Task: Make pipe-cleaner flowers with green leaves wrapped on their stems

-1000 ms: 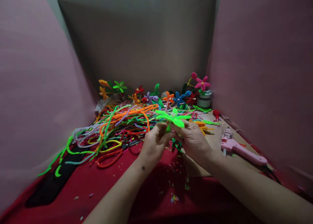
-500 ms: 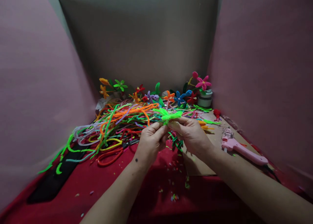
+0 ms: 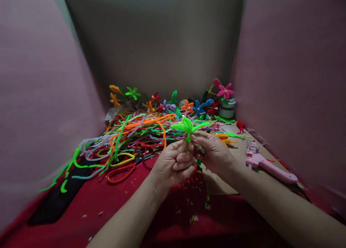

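Note:
A bright green pipe-cleaner flower is held up in the middle, its petals spread outward. My left hand is closed around its base from below, fingers curled in. From the right, my right hand pinches the flower near the petal bases with thumb and forefinger. Behind both hands lies a tangled heap of coloured pipe cleaners. The lower end of the flower is hidden by my fingers.
A pink glue gun rests on cardboard at right. Red-and-yellow-handled scissors lie left of my hands, with a black strip farther left. Finished flowers and a white jar stand behind. Walls rise on both sides.
The green flower has tipped more upright, with its petals now pointing up and outward. My left hand has turned, its fingers now curled under the base. My right hand stays close to the petals.

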The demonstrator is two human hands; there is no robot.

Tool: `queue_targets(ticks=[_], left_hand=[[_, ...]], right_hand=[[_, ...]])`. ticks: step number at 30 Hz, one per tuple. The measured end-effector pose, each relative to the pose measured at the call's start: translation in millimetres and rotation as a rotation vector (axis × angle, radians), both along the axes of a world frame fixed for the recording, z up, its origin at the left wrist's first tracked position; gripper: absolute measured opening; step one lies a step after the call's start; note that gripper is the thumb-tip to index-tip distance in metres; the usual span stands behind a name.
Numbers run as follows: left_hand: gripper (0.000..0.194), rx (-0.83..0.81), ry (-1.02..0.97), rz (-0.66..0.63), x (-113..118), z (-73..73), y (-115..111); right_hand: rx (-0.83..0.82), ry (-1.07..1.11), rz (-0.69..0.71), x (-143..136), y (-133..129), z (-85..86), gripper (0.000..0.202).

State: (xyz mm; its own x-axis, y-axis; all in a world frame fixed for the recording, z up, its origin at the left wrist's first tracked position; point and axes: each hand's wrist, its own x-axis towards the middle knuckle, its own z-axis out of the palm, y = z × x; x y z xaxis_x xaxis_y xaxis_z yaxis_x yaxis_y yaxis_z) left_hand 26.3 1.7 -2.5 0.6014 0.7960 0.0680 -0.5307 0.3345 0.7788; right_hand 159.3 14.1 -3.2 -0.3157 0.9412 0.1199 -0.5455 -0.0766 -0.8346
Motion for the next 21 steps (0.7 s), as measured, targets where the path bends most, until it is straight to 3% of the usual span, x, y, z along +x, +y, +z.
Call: queue_targets(ticks=[2, 7, 9, 12, 16, 21], left_hand=[[0.018, 0.084, 0.11, 0.082, 1.9, -0.9, 0.3], [0.012, 0.542, 0.606, 0.659, 5.6, -7.5, -2.0], [0.012, 0.634, 0.703, 0.786, 4.9, -7.6, -3.2], [0.027, 0.562, 0.654, 0.746, 2.4, -2.0, -3.5], [0.029, 0.388, 0.477, 0.628, -0.1, 6.9, -0.9], [0.026, 0.287, 0.334, 0.471, -1.4, 9.1, 2.5]], right_hand=[[-0.004, 0.025, -0.059, -0.6, 0.6, -2.3, 0.011], [0.013, -0.015, -0.193, -4.3, -1.5, -2.5, 0.012], [0.029, -0.054, -0.184, -5.5, -3.2, 1.4, 0.012], [0.132, -0.134, -0.133, -5.5, -3.4, 11.0, 0.013], [0.253, -0.213, -0.101, -3.4, 1.6, 20.9, 0.014], [0.225, -0.079, -0.036, -5.2, 10.7, 10.5, 0.006]])
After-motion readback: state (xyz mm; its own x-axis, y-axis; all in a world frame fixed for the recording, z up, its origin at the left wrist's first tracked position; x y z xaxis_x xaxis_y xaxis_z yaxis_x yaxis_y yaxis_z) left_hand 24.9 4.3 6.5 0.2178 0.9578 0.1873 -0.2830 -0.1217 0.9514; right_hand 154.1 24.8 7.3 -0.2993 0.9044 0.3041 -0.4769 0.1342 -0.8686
